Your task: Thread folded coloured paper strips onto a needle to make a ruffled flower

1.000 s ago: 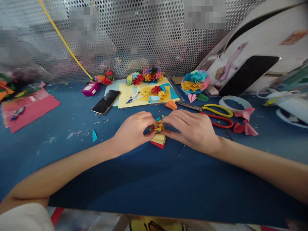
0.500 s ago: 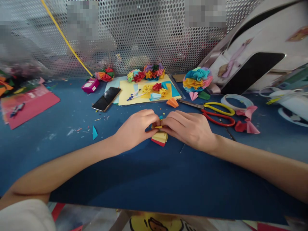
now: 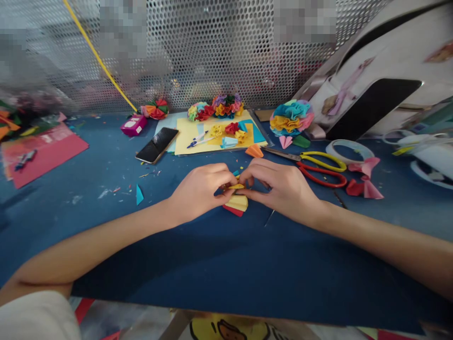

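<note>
My left hand [image 3: 201, 189] and my right hand [image 3: 279, 186] meet over the middle of the blue table [image 3: 212, 264]. Both pinch a small folded yellow paper piece [image 3: 236, 186] between fingertips, with a bit of teal paper showing just behind it. Directly under the hands lies a small stack of folded yellow and red paper [image 3: 236, 204]. Both hands are closed in a pinch.
Scissors with yellow and red handles [image 3: 318, 167] lie right of my hands, next to a tape roll [image 3: 348, 151] and pink paper bows [image 3: 363, 177]. A phone [image 3: 156, 145], a yellow sheet with small paper flowers [image 3: 215, 134], larger paper flowers [image 3: 289, 118] and a pink box [image 3: 133, 125] sit behind. Red paper [image 3: 42, 153] lies far left.
My fingers have shifted slightly on the yellow piece, with the right fingers now curled higher. The hands stay in the same place over the stack.
</note>
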The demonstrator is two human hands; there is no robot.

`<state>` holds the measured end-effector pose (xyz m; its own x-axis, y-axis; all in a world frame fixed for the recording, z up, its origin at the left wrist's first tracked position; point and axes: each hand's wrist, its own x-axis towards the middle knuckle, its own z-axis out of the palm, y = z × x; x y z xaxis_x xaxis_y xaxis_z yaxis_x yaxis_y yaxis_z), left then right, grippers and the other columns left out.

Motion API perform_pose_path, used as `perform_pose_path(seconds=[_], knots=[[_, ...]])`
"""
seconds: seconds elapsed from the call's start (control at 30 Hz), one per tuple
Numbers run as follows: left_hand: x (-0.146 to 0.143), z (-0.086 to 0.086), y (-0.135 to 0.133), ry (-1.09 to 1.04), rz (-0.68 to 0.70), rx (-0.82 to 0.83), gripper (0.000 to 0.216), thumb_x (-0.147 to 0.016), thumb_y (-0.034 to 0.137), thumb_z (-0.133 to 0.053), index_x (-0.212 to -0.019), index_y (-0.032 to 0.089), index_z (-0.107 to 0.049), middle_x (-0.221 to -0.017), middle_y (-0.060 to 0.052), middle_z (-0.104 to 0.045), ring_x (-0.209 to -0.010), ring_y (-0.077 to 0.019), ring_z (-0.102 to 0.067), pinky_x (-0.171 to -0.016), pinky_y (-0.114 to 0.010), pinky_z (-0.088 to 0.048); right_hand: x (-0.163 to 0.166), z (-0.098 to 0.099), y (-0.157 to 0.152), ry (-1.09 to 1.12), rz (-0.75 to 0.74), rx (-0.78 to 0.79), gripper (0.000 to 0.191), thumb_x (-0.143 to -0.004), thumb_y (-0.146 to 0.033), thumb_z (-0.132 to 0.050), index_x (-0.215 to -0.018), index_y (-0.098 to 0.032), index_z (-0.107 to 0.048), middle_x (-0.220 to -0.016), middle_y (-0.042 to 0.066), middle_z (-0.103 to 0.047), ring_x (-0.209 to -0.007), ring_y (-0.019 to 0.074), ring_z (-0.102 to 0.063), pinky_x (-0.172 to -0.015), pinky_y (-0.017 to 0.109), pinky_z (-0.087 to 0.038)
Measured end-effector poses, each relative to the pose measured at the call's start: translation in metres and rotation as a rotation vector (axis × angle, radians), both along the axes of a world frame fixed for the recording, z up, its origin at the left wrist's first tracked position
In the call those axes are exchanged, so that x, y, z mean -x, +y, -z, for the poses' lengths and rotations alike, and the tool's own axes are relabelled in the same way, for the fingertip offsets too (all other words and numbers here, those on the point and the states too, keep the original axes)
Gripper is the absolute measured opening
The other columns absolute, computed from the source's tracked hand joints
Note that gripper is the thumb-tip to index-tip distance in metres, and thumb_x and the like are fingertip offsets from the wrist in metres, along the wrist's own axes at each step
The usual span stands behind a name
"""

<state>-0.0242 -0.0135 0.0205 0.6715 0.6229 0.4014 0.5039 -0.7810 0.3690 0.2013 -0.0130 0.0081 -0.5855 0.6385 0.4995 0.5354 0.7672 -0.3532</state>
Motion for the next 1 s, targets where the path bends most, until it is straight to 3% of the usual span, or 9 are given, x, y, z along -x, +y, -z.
perform_pose_path(seconds=[0.3,0.67,0.9,1.0], knots=[[-0.0001,-0.0070,0.0014,-0.071,0.034,0.088,0.006,-0.093,0.013,-0.065,-0.094,0.016,-0.069,-0.085,-0.001,-0.072,-0.075,-0.0107,-0.067,-0.071,-0.020,-0.051,-0.0016,0.0025,0.0015,0.045,-0.001,-0.007,0.017,-0.097,-0.027,-0.065,-0.082,-0.020,-0.061,-0.081,0.001,-0.064,-0.066,0.0114,-0.055,-0.057,0.024,-0.037],[0.0018,-0.0078,0.0082,0.004,0.171,0.118,0.010,-0.099,0.022,-0.060,-0.106,0.018,-0.067,-0.093,-0.004,-0.067,-0.085,-0.0153,-0.063,-0.078,-0.025,-0.051,-0.0007,0.0047,0.0030,0.102,-0.004,0.056,0.021,-0.092,-0.022,-0.067,-0.076,-0.021,-0.054,-0.078,-0.001,-0.059,-0.065,0.0117,-0.052,-0.057,0.024,-0.036],[-0.0041,-0.0055,0.0042,-0.194,0.044,0.287,0.009,-0.092,0.012,-0.064,-0.095,0.018,-0.070,-0.084,-0.001,-0.067,-0.072,-0.0110,-0.062,-0.067,-0.022,-0.048,-0.0005,0.0031,0.0011,0.108,-0.013,0.068,0.019,-0.094,-0.022,-0.065,-0.077,-0.021,-0.056,-0.078,-0.001,-0.059,-0.065,0.0115,-0.052,-0.058,0.024,-0.036],[-0.0038,-0.0031,0.0048,-0.189,0.056,0.224,0.016,-0.093,0.008,-0.059,-0.098,0.018,-0.070,-0.085,-0.002,-0.068,-0.074,-0.0110,-0.061,-0.069,-0.022,-0.048,-0.0004,0.0032,0.0014,0.121,-0.011,0.073,0.021,-0.095,-0.025,-0.065,-0.076,-0.021,-0.056,-0.077,-0.001,-0.059,-0.063,0.0110,-0.050,-0.056,0.024,-0.035]])
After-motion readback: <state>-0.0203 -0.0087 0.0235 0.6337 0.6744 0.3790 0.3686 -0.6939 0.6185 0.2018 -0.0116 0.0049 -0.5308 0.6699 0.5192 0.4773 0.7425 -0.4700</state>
